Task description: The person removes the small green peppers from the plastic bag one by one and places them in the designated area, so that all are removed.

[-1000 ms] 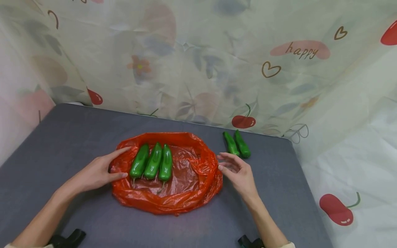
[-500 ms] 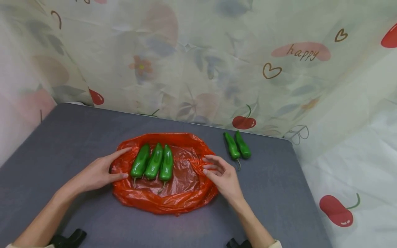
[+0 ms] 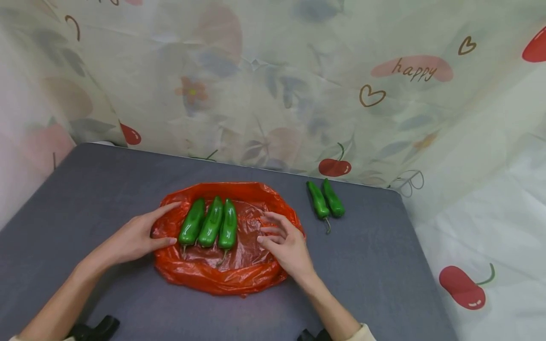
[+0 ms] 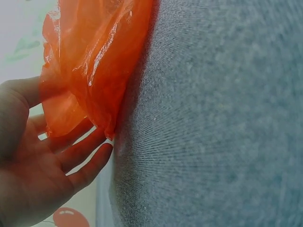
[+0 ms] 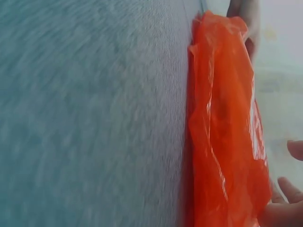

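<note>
An orange-red plastic bag lies with its mouth spread wide on the grey table. Three glossy green peppers rest side by side in its left half. At the bag's left rim is my left hand, thumb and index finger spread apart over the plastic. In the left wrist view the straight fingers lie along the bag's lower edge, partly behind the plastic. My right hand reaches over the right rim, its loosely bent fingers above the bag's bare right half and holding nothing.
Two more green peppers lie on the table to the bag's right, near the far edge. A printed curtain hangs behind the table and along its sides.
My right hand has moved left, from outside the bag's right rim to over its inside, uncovering the stem of a pepper on the table. My left hand has stayed in place.
</note>
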